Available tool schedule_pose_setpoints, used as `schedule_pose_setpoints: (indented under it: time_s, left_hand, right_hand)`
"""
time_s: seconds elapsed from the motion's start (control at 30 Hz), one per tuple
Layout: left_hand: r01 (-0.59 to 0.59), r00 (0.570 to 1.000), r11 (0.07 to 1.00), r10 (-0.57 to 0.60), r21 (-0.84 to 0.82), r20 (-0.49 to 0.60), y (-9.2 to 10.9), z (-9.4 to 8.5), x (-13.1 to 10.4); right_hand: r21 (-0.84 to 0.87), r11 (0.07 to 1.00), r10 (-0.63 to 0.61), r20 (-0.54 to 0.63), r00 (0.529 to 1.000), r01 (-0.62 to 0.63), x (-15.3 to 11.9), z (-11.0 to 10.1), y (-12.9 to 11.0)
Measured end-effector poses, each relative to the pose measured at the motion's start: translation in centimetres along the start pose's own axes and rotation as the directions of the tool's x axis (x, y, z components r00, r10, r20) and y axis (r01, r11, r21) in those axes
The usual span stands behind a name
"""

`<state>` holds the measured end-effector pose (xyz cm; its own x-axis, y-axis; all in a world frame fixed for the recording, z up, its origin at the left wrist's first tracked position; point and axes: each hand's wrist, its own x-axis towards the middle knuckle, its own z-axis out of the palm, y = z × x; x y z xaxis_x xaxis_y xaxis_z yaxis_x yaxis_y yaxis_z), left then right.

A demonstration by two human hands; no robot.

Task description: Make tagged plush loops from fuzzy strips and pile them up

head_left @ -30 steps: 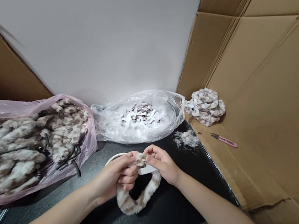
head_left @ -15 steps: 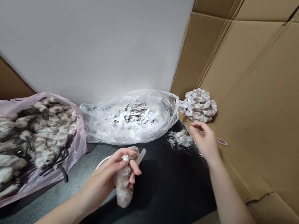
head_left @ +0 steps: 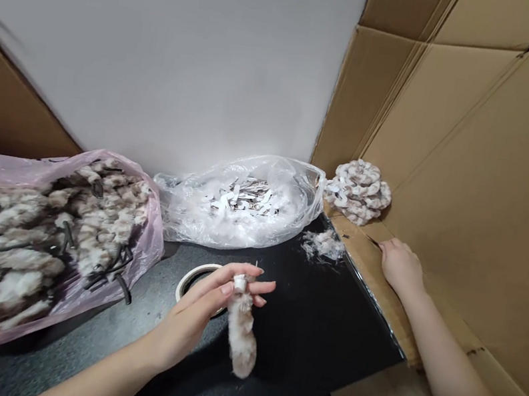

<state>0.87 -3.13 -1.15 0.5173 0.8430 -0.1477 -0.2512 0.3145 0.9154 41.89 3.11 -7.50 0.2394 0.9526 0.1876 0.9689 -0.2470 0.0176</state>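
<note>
One fluffy band (head_left: pixel 243 342), mottled cream and brown with a white tag (head_left: pixel 240 282) near its top, is pinched in the left hand (head_left: pixel 199 312) above the black desk (head_left: pixel 314 328); the right hand (head_left: pixel 401 266), well apart, covers dark-tipped snips (head_left: pixel 375 243), whether gripped cannot be told. Outward: one tape roll (head_left: pixel 184 287), one fluff clump (head_left: pixel 323 244), one pink bag (head_left: pixel 157 224), one clear bag (head_left: pixel 190 216), one furry stack (head_left: pixel 361 192).

I get soft, middling light, source unclear; left cardboard (head_left: pixel 2 93) sits in shade, clear bag (head_left: pixel 192 221) shows small glints, top-right corner vignettes black, right forearm (head_left: pixel 459 386) looks stretched (wide-angle lens), left hand (head_left: pixel 198 308) reasonably crisp
</note>
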Motion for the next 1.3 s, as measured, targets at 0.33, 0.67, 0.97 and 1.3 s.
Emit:
schedule_pose_setpoints:
  time_s: [0.33, 0.67, 0.97, 1.3]
  left_hand:
    - [-0.023, 0.998, 0.999, 0.021, 0.034, 0.057, -0.2, 0.2, -0.2]
    - [-0.026, 0.999, 0.979, 0.018, 0.204, 0.04, -0.4, -0.1, -0.3]
    - [-0.025, 1.0, 0.922, 0.024, 0.385, 0.009, -0.2, -0.1, -0.5]
    - [-0.034, 0.999, 0.913, 0.028, 0.407, 0.02, -0.4, -0.4, -0.5]
  right_hand:
    - [0.402, 0.916, 0.089, -0.165, 0.982, -0.015, -2.1, -3.2, -5.0]
    - [0.715, 0.409, -0.534, -0.315, 0.784, 0.567, -10.8, -8.9, -17.9]
    - [0.549, 0.538, -0.561, -0.333, 0.758, 0.64, -10.8, -8.2, -17.4]
    - [0.54, 0.55, -0.549, -0.342, 0.763, 0.637, -10.8, -8.3, -17.5]
